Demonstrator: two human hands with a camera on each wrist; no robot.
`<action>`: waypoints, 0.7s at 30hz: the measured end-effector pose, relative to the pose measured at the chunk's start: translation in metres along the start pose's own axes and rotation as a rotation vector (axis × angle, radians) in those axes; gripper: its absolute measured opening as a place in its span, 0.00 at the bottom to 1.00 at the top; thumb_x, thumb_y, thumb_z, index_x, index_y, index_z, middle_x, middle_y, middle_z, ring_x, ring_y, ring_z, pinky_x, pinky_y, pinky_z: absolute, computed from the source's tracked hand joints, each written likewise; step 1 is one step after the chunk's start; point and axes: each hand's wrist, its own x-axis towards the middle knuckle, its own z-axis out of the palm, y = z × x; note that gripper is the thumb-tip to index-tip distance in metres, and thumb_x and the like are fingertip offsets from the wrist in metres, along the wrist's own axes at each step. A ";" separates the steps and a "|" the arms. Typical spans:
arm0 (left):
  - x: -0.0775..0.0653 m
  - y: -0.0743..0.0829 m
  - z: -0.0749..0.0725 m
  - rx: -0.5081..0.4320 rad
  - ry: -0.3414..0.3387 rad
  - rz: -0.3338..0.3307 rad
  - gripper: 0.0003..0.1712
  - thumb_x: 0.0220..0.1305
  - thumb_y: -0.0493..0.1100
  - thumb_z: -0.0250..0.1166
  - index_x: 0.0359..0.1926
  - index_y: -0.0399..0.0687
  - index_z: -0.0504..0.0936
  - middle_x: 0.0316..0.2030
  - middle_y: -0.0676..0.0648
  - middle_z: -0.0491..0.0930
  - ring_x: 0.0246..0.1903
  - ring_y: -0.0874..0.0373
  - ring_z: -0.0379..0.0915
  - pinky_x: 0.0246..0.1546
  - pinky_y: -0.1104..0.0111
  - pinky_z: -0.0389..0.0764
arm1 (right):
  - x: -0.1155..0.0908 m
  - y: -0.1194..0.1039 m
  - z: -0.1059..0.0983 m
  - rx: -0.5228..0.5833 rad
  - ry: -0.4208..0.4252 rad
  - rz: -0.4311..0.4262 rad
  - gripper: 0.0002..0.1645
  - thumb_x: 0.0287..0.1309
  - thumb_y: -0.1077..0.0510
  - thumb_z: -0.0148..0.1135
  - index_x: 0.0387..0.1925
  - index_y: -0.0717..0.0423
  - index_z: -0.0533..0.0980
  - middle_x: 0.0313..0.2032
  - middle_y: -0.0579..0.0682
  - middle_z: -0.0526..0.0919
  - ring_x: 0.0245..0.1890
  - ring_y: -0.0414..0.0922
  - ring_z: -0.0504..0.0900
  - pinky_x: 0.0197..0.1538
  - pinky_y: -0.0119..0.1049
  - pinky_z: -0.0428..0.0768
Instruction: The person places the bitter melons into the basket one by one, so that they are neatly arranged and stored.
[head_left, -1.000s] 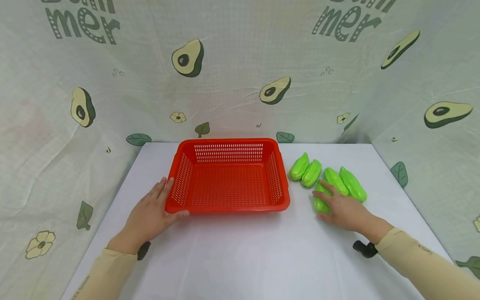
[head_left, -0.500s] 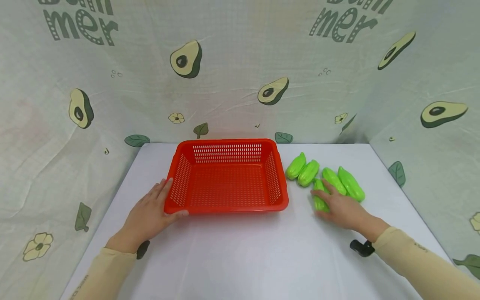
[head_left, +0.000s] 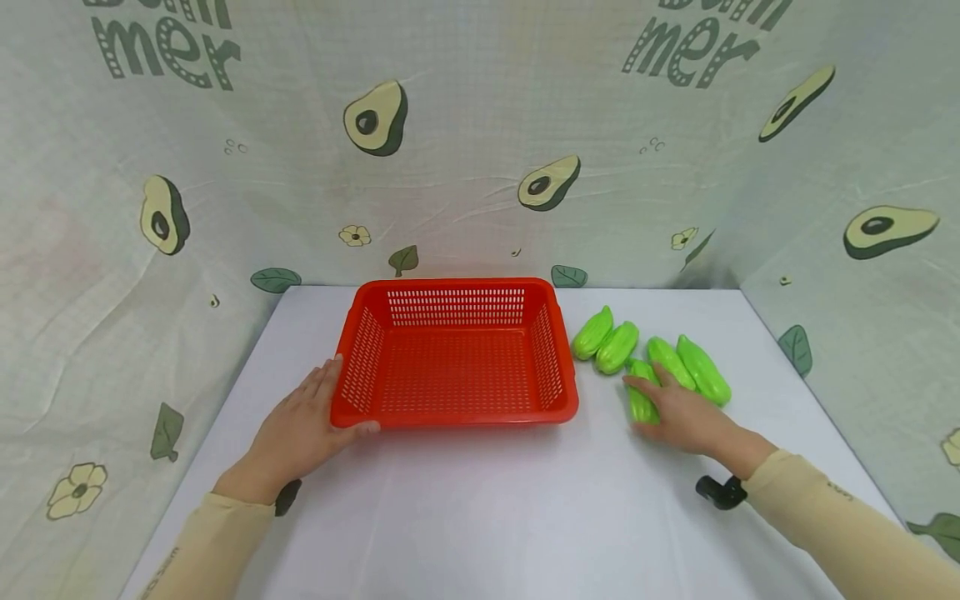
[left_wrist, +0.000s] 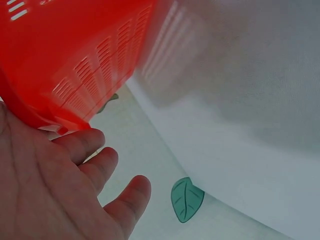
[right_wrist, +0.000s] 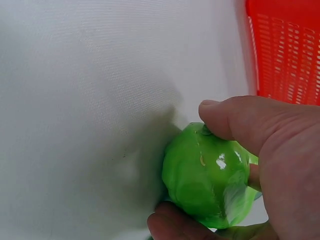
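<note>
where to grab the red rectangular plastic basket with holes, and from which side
The red rectangular plastic basket is probably best gripped by the rim at both short ends, from left and right: it sits upright, its long sides run crosswise, and the left hand is at its left end.

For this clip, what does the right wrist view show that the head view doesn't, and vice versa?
Only the right wrist view: a close look at the end of the held green vegetable, including a small yellowish mark.

Only the head view: the left grip at the left side of the red basket, the beige sleeves and the printed avocados on the cloth behind.

Both: the right grip holding that vegetable, the white tabletop and the basket, though just part of it in the wrist view.
</note>
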 end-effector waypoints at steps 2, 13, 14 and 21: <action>0.000 0.000 0.000 -0.003 0.002 0.000 0.72 0.52 0.84 0.52 0.77 0.34 0.44 0.74 0.31 0.52 0.71 0.32 0.48 0.65 0.38 0.59 | 0.001 -0.001 -0.001 0.004 0.001 -0.003 0.43 0.56 0.51 0.73 0.70 0.55 0.67 0.69 0.79 0.51 0.39 0.56 0.83 0.33 0.44 0.82; 0.000 -0.001 0.002 -0.006 0.013 0.004 0.72 0.51 0.85 0.51 0.77 0.34 0.45 0.74 0.31 0.53 0.71 0.31 0.49 0.64 0.38 0.61 | -0.005 -0.006 -0.012 0.001 -0.027 -0.013 0.44 0.53 0.51 0.75 0.70 0.55 0.68 0.68 0.79 0.53 0.36 0.51 0.81 0.33 0.43 0.82; 0.000 -0.001 0.002 -0.006 0.013 0.002 0.72 0.51 0.85 0.52 0.77 0.34 0.45 0.74 0.31 0.53 0.71 0.31 0.49 0.64 0.38 0.60 | -0.007 -0.006 -0.014 0.002 -0.030 -0.019 0.44 0.54 0.52 0.74 0.70 0.56 0.68 0.68 0.79 0.53 0.35 0.50 0.81 0.32 0.41 0.81; 0.000 -0.002 0.002 -0.001 0.007 -0.014 0.72 0.52 0.84 0.53 0.78 0.35 0.45 0.74 0.32 0.53 0.71 0.32 0.49 0.65 0.39 0.60 | -0.019 -0.009 -0.039 -0.038 0.007 -0.054 0.44 0.52 0.51 0.76 0.69 0.56 0.69 0.68 0.79 0.53 0.39 0.57 0.84 0.32 0.45 0.83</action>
